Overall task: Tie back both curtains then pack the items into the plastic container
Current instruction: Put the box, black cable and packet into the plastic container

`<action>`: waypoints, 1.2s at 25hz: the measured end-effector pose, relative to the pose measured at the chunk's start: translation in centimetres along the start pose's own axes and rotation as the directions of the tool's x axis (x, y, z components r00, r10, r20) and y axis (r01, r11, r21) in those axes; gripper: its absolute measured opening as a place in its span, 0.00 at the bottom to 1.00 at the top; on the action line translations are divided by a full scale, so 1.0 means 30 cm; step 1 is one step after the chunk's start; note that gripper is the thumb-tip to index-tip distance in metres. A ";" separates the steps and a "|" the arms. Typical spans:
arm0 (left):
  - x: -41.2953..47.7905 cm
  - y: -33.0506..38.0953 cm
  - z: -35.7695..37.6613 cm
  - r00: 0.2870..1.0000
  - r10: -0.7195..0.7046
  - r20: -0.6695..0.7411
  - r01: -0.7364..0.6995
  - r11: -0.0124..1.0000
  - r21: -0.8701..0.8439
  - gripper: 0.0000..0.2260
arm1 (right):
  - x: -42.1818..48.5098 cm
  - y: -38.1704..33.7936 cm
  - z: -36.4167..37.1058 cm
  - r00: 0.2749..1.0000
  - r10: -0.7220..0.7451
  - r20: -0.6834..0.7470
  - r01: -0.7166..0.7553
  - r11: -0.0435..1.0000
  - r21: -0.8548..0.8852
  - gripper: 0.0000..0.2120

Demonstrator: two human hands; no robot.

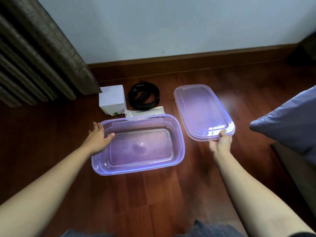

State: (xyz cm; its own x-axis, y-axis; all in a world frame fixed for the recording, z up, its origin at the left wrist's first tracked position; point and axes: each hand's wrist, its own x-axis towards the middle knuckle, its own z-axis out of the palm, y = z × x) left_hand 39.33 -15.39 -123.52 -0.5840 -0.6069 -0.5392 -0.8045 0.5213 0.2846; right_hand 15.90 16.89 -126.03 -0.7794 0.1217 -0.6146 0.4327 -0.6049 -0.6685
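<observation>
Plastic container (140, 169), one of them, translucent purple, sits open on the wooden floor (153, 194) in the middle of the view, nothing inside it; its one lid (203, 112) lies apart to the right, angled away toward the wall (171, 23). Two hands are in view; the left hand (99, 136) is at the container's left end, fingers straight and spread along the outer side, thumb resting over the rim; it touches the container without closing round it. The right hand (220, 144) pinches the near edge of the lid, thumb on top of the rim, fingers underneath; the container lies just left of that hand, not touching it.

Three loose items lie beyond the container's far rim; one white box (112, 100) on the left; one black coil (143, 98) beside it, strap or cord I cannot tell; one flat pale packet (145, 112) just behind the rim, partly hidden by it. One dark pleated curtain (34, 48) hangs at upper left, its hem near the box; one blue-grey pillow (290, 120) shows at the right edge; a brown skirting board (188, 60) runs along the wall.
</observation>
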 end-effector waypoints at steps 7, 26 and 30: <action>-0.004 0.010 0.006 1.000 -0.011 -0.010 0.011 1.000 -0.005 0.35 | 0.044 0.009 0.004 0.989 -0.066 -0.132 0.042 0.984 -0.176 0.17; -0.024 0.011 0.066 0.996 -0.017 -0.091 0.019 1.000 0.016 0.34 | -0.124 0.184 0.120 0.652 0.079 0.754 0.756 0.001 -0.654 0.30; -0.045 0.005 0.102 0.983 -0.005 -0.182 0.015 0.999 0.049 0.34 | -0.117 0.252 0.105 0.549 0.247 0.798 0.820 -0.345 -0.457 0.36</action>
State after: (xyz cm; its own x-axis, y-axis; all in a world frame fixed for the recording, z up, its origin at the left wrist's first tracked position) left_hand 40.33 -12.65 -125.17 -0.5895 -0.7087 -0.3876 -0.8067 0.5411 0.2376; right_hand 20.49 9.39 -127.60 -0.6824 -0.7113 -0.1684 -0.5814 0.6678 -0.4648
